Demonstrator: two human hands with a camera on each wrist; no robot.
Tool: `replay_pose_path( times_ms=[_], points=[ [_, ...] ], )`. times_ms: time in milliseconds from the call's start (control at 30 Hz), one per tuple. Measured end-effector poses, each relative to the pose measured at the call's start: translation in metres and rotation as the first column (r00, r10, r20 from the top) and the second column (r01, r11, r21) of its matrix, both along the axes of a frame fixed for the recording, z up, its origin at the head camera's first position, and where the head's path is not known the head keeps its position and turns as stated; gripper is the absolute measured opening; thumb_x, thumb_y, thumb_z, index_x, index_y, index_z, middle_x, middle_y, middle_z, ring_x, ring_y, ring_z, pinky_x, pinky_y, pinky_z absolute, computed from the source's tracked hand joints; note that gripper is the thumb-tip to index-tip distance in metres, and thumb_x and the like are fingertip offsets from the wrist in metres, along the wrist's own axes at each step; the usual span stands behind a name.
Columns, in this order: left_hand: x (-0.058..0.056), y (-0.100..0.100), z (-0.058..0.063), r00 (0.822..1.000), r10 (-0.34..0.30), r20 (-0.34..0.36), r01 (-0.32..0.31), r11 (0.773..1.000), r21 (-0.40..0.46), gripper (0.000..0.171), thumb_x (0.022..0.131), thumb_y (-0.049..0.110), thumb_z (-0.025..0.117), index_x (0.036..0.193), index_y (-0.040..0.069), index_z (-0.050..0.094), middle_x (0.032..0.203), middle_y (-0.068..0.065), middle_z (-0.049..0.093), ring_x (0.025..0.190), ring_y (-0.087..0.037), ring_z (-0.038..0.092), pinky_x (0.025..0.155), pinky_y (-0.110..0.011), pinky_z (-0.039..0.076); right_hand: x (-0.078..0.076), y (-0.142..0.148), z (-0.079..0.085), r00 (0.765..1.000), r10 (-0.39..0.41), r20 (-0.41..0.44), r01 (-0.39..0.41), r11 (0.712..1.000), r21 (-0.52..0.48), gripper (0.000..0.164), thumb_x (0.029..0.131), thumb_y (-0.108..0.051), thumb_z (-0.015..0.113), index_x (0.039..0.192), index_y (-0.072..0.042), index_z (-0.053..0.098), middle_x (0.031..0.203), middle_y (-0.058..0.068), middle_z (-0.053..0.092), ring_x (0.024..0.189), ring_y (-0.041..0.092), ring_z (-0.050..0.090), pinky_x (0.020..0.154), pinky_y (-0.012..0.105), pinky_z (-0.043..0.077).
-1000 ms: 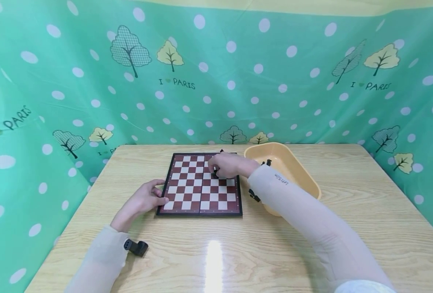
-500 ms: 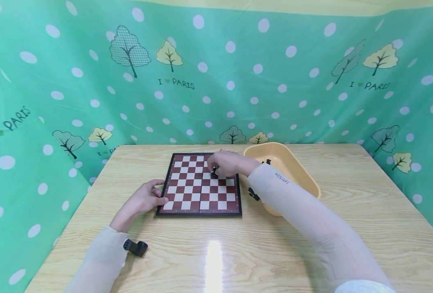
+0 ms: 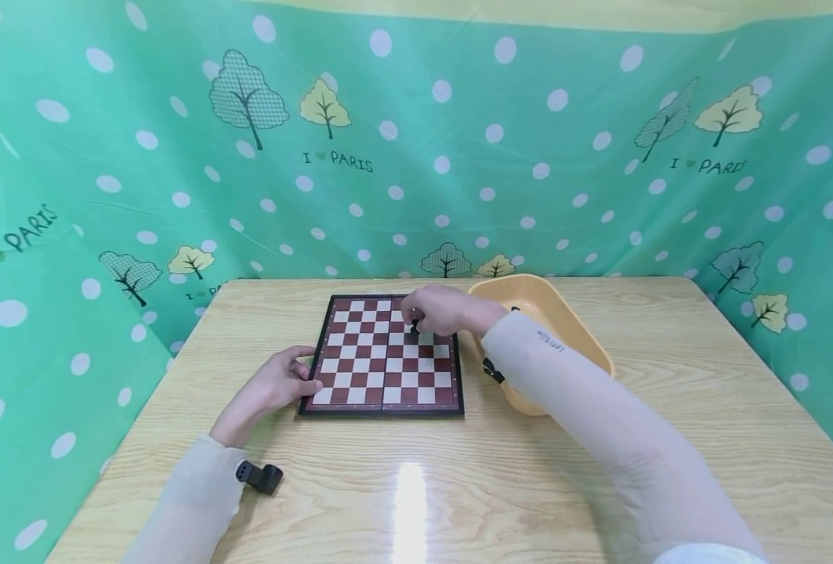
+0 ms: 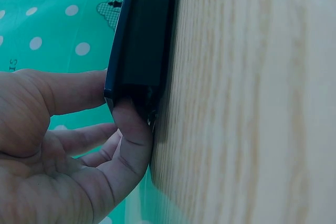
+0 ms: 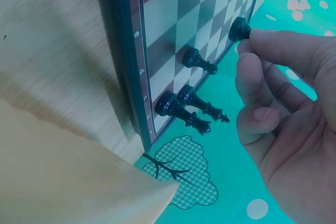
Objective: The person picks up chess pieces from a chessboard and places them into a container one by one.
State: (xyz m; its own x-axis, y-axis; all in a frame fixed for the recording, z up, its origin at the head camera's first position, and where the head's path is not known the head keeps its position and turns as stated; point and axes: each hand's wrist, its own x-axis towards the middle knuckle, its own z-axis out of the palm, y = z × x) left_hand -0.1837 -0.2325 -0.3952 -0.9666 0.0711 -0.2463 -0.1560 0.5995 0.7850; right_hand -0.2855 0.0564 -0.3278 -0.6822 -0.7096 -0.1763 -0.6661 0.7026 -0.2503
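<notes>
My left hand [image 3: 275,385] holds the left edge of a brown-and-white chessboard [image 3: 360,352], its thumb and fingers on either side of the dark frame [image 4: 139,40] in the left wrist view. Over the board's right half, my right hand [image 3: 440,311] pinches a black chess piece [image 5: 240,29] between thumb and fingers. Its round base shows; the fingers hide the rest. In the right wrist view, three black pieces stand along the board's edge: a queen [image 5: 184,114], a king [image 5: 203,103] and a smaller piece [image 5: 199,61]. The right hand mostly covers them in the head view.
A yellow-orange plastic tub [image 3: 564,337] stands right of the board, partly behind my right sleeve [image 3: 599,423]. A bit of something black [image 3: 515,309] shows inside it. A black wrist camera [image 3: 261,478] sits at my left cuff. A green dotted curtain [image 3: 416,196] surrounds the wooden table [image 3: 345,486].
My right hand has shifted slightly right and toward the back with the chess piece in its fingers. The left hand keeps its hold on the board.
</notes>
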Motion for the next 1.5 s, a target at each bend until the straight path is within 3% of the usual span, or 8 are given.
replay_pose_path(
  times_ms=[300,700,1000,1267,1500],
  points=[
    [-0.003,-0.001,-0.003,1.0,-0.013,-0.018,0.013,1.0,-0.002,0.073,0.08,0.003,0.073,0.143,-0.002,0.035,0.093,-0.012,0.055,0.073,-0.02,0.054,0.062,-0.032,0.046,0.002,0.004,0.012,0.999,0.037,-0.002,-0.037,0.999,-0.018,0.024,0.086,-0.005,0.063,0.108,-0.01,0.067,0.098,-0.001,0.063,0.086,0.015,0.057,0.078,0.029,0.047],
    [-0.002,-0.001,-0.002,0.999,-0.019,-0.029,0.019,1.0,-0.01,0.073,0.08,0.003,0.073,0.142,-0.003,0.036,0.092,-0.012,0.056,0.076,-0.021,0.054,0.063,-0.033,0.047,0.008,0.018,0.021,0.999,0.029,-0.019,-0.03,0.999,-0.043,0.018,0.087,-0.004,0.062,0.102,-0.012,0.067,0.089,-0.001,0.063,0.074,0.015,0.055,0.064,0.029,0.046],
    [-0.002,-0.001,-0.002,1.0,-0.023,-0.02,0.023,1.0,-0.013,0.074,0.08,0.005,0.073,0.143,-0.002,0.035,0.093,-0.012,0.055,0.076,-0.021,0.053,0.064,-0.033,0.046,0.015,0.036,0.026,1.0,-0.001,0.008,0.002,0.997,-0.076,0.019,0.087,-0.004,0.062,0.101,-0.016,0.067,0.1,0.001,0.065,0.081,0.015,0.057,0.068,0.028,0.049],
    [-0.001,0.0,-0.002,1.0,-0.016,-0.019,0.016,1.0,-0.011,0.074,0.081,0.005,0.073,0.143,-0.002,0.035,0.093,-0.012,0.055,0.076,-0.021,0.053,0.064,-0.033,0.045,0.018,0.054,0.028,0.999,0.01,-0.036,-0.013,0.996,-0.088,0.02,0.087,-0.007,0.064,0.106,-0.014,0.068,0.099,-0.003,0.065,0.088,0.014,0.059,0.077,0.03,0.049],
    [-0.001,-0.001,-0.003,1.0,-0.019,-0.019,0.019,1.0,-0.006,0.074,0.081,0.005,0.073,0.143,-0.002,0.034,0.093,-0.012,0.055,0.075,-0.02,0.053,0.063,-0.033,0.045,0.019,0.075,0.029,1.0,-0.004,-0.017,0.002,0.993,-0.118,0.022,0.087,-0.003,0.06,0.105,-0.013,0.067,0.095,0.001,0.065,0.079,0.015,0.059,0.066,0.028,0.05]
  ],
)
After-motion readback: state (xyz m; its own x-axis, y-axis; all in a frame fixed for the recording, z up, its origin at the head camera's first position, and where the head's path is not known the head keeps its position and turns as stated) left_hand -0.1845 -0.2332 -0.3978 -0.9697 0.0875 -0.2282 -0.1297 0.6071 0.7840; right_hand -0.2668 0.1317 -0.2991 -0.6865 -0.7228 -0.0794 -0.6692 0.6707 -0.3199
